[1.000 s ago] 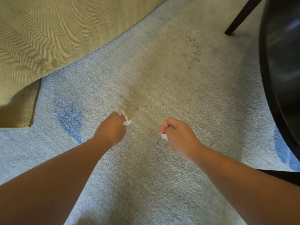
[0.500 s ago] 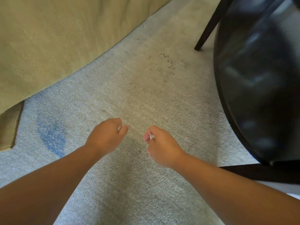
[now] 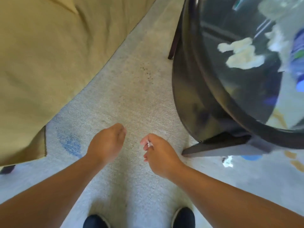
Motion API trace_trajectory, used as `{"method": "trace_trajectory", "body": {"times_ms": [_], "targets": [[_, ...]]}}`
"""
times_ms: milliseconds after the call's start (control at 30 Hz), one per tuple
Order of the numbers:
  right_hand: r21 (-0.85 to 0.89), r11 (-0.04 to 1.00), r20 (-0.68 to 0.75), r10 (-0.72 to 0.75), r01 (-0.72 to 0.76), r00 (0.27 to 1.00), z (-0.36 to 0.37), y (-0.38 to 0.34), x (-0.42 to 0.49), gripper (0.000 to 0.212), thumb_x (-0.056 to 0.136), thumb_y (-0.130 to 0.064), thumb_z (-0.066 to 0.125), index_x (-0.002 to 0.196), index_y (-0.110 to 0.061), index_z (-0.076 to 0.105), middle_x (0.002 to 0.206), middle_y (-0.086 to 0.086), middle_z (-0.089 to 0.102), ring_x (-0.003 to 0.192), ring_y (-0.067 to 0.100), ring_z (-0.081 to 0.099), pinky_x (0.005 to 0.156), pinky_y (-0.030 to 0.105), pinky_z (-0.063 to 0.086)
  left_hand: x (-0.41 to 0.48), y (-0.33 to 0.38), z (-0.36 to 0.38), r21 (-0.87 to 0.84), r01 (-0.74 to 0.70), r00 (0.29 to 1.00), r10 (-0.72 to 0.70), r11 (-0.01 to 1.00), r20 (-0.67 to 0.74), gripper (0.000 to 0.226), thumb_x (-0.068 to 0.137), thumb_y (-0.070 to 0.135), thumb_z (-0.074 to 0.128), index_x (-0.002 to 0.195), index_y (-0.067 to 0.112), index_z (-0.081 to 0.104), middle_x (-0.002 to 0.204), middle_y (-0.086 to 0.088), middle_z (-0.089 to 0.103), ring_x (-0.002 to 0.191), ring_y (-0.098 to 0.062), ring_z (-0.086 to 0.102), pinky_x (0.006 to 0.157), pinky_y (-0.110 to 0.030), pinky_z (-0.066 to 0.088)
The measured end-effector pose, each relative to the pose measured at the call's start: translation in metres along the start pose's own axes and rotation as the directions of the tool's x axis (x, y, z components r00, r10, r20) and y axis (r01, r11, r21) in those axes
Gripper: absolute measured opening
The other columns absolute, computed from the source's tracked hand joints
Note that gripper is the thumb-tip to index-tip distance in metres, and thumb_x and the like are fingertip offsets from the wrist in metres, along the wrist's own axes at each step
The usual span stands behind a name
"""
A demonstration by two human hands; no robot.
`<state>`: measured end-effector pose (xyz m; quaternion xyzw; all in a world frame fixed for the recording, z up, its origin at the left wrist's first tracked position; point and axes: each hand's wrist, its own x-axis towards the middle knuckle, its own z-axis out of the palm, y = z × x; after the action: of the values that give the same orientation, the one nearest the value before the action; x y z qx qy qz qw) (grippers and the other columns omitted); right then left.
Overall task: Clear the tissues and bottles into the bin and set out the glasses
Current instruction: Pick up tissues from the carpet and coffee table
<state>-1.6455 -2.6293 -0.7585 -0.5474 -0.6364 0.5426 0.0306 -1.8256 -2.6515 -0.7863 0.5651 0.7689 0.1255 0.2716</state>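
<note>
My left hand [image 3: 107,143] hovers over the carpet with its fingers curled and thumb against the fingertips; the tissue scrap it held earlier is hidden inside. My right hand [image 3: 159,155] pinches a small white tissue scrap [image 3: 149,143]. To the right is a round glass table [image 3: 189,89] with a black rim. On it lie a crumpled tissue [image 3: 240,53], a second tissue [image 3: 276,38], and a blurred plastic bottle [image 3: 297,56] with a blue label at the frame edge. Another tissue [image 3: 227,162] lies on the floor beneath the table.
A tan sofa [image 3: 49,55] fills the left side, its skirt reaching the carpet. The grey carpet [image 3: 131,96] has a blue patch [image 3: 70,143]. A dark table leg [image 3: 213,148] lies low just right of my right hand. My dark shoes [image 3: 95,221] stand at the bottom.
The view has swung up and to the right, bringing the glass table and its tissues and bottle into sight. Both hands rose from the carpet; the left hand's scrap no longer shows.
</note>
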Motion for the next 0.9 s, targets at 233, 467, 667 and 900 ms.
{"method": "trace_trajectory", "body": {"times_ms": [233, 467, 667, 900], "targets": [[0.089, 0.994, -0.027, 0.063, -0.060, 0.998, -0.063, -0.040, -0.107, 0.030, 0.094, 0.000, 0.038, 0.108, -0.021, 0.056, 0.113, 0.004, 0.055, 0.097, 0.023, 0.060, 0.089, 0.040, 0.051, -0.067, 0.094, -0.069, -0.061, 0.021, 0.990, -0.012, 0.998, 0.141, 0.023, 0.090, 0.013, 0.051, 0.104, 0.031, 0.047, 0.099, 0.009, 0.047, 0.068, -0.003, 0.053, 0.054, -0.019, 0.036], [0.181, 0.974, -0.088, 0.157, -0.139, 0.984, -0.130, -0.033, -0.190, 0.031, 0.092, 0.000, 0.040, 0.110, -0.017, 0.058, 0.104, 0.003, 0.055, 0.095, 0.026, 0.060, 0.086, 0.043, 0.052, -0.111, 0.178, -0.079, -0.007, -0.082, 0.941, 0.080, 0.997, 0.329, 0.021, 0.096, 0.007, 0.040, 0.096, 0.026, 0.048, 0.106, -0.001, 0.050, 0.086, -0.016, 0.056, 0.077, -0.029, 0.046], [0.241, 0.942, -0.166, 0.278, -0.234, 0.946, -0.162, 0.002, -0.229, 0.032, 0.091, 0.002, 0.040, 0.103, -0.021, 0.057, 0.102, 0.000, 0.055, 0.089, 0.019, 0.058, 0.084, 0.037, 0.053, -0.126, 0.240, -0.048, -0.050, -0.199, 0.853, 0.199, 0.979, 0.482, 0.025, 0.098, 0.011, 0.036, 0.087, 0.028, 0.050, 0.077, 0.010, 0.053, 0.067, -0.005, 0.054, 0.056, -0.016, 0.035], [0.403, 0.868, -0.248, 0.410, -0.291, 0.878, -0.181, 0.066, -0.264, 0.036, 0.092, 0.002, 0.037, 0.093, -0.030, 0.055, 0.095, -0.003, 0.058, 0.082, 0.016, 0.061, 0.078, 0.033, 0.055, -0.131, 0.297, -0.005, -0.069, -0.312, 0.779, 0.296, 0.948, 0.552, 0.026, 0.095, 0.011, 0.038, 0.082, 0.030, 0.049, 0.076, 0.011, 0.052, 0.063, -0.002, 0.048, 0.052, -0.013, 0.033]]}}
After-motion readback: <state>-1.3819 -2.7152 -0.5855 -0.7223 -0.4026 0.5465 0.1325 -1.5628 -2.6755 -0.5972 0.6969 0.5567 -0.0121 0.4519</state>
